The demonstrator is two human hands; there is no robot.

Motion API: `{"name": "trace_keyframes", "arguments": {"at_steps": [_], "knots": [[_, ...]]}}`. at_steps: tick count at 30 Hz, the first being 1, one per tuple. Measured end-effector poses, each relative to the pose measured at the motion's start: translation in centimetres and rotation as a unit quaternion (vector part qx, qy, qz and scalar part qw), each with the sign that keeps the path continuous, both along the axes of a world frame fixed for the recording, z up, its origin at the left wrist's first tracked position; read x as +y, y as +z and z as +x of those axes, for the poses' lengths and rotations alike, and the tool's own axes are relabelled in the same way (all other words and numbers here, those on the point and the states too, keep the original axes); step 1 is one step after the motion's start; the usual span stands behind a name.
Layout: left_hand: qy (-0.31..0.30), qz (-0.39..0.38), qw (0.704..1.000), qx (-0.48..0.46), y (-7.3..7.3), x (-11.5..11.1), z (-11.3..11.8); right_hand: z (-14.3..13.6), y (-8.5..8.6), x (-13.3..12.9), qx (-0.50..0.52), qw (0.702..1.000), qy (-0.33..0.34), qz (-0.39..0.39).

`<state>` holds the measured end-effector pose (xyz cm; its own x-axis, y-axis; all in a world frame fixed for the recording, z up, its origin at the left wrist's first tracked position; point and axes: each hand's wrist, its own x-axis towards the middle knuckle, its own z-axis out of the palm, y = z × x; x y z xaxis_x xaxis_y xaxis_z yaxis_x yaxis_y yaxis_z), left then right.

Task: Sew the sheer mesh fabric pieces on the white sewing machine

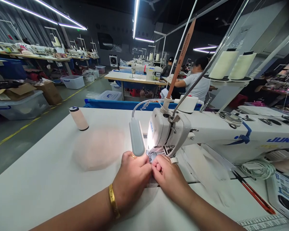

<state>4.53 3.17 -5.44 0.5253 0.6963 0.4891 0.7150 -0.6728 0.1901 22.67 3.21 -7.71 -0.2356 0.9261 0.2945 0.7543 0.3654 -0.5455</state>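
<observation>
- Sheer fabric (153, 182) sits at the centre of the frame, just below the needle end of the white sewing machine (157, 131); it is so thin, and so covered by the hands, that its outline is hard to follow.
- Left hand (135, 171), with a gold bracelet (113, 201) at the wrist, has its grip narrow, fingers curled in on the fabric; the fingertips are hidden.
- Right hand (167, 173) meets it knuckle to knuckle, its grip also narrow and pinching the fabric, though the exact pinch point cannot be made out.
- Needle and stitch line are lost behind the fingers and the glare of the grey lamp (137, 138).
- Pale pink material (98, 150) lies blurred on the white desk (38, 192), left of centre; whether it joins the held piece, I cannot tell.
- Peach thread spool (79, 119) leans in view above it.
- Translucent layers (209, 173) lie right of the hands, their edges fading into the desk.
- Orange-and-black tool (255, 192) lies at the lower right, near a coiled cable (257, 169).
- Ruler (265, 222) and a white device (285, 195) are cut off by the lower right frame edges.
- Co-worker in a white shirt (197, 85), upper right, is partly hidden by the machine's rods.
</observation>
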Motion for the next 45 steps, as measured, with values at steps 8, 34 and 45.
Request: {"name": "trace_keyframes", "arguments": {"at_steps": [8, 34, 45], "knots": [[-0.065, 0.011, 0.998, 0.0, -0.5, 0.4, -0.5, 0.9, 0.6, -0.3, 0.011, 0.999, 0.032, 0.02], [-0.039, -0.067, 0.996, 0.047, -0.1, 0.6, -0.9, 1.6, -0.3, 0.2, -0.085, 0.99, 0.038, 0.104], [-0.056, -0.172, 0.978, 0.106, 3.1, -1.0, -2.0, 2.0, 1.7, -1.2, -0.069, 0.979, 0.165, 0.101]]}}
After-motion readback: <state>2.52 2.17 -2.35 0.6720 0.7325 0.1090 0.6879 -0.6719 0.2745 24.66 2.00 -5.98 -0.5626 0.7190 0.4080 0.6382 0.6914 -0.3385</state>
